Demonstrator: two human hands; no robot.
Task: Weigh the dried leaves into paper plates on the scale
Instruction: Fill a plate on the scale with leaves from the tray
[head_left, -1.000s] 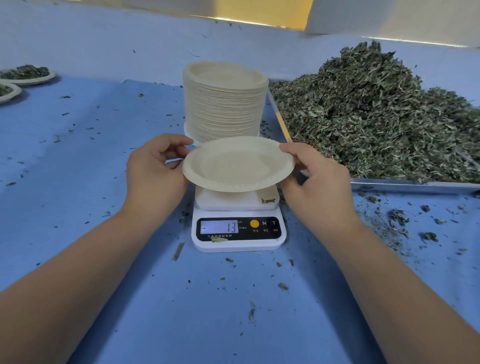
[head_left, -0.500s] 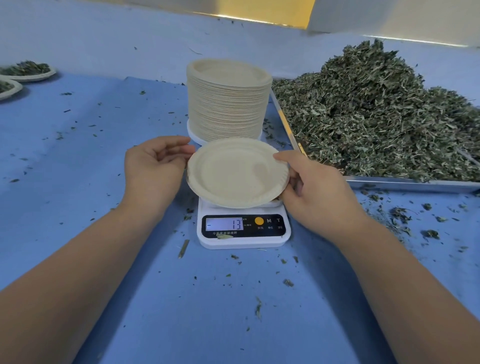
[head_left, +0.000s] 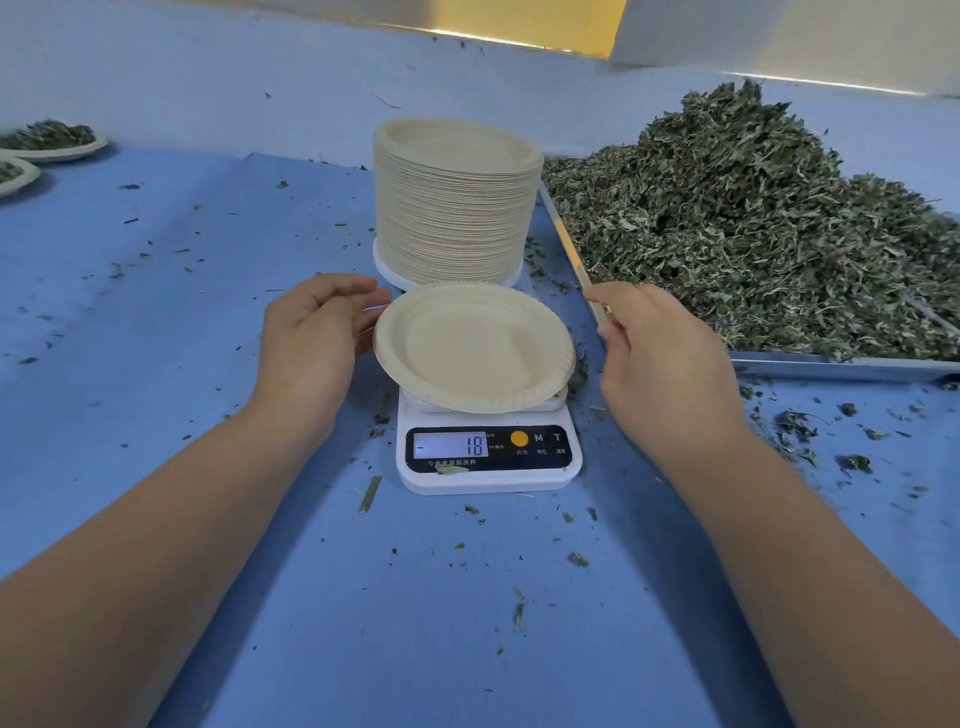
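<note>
- Paper plate (head_left: 467, 345): rests on the platform of the scale (head_left: 488, 480) and overhangs it all round. 0.5 s ago both my hands had it by the rim.
- Display (head_left: 451, 445): reads 18. Prev. reading in both earlier frames: 13.
- R hand (head_left: 665, 364): has let go and moved off to the right, so there is a clear gap between it and the plate rim. Fingers loosely bent, holding nothing. Index tip is near the left edge of the tray (head_left: 831, 365).
- L hand (head_left: 311, 338): approx. same pos. as before, at the plate's left rim. Fingers in a relaxed curve, no grip on the rim. Fingertips are just at the rim; I cannot tell if they touch it.
- Plate stack (head_left: 452, 208): upright, directly behind the scale. No change.
- Dried leaves (head_left: 753, 223): heaped in the tray, right of the stack and scale. Pile shape same as before.
- Filled plates (head_left: 57, 148): two, with leaves in them, just beside each other at the far-left edge, well apart from the scale.
- Table cover (head_left: 156, 338): blue, with leaf crumbs scattered over it, densest in front of the tray. One fragment lies on the scale front below the display, same as earlier.
</note>
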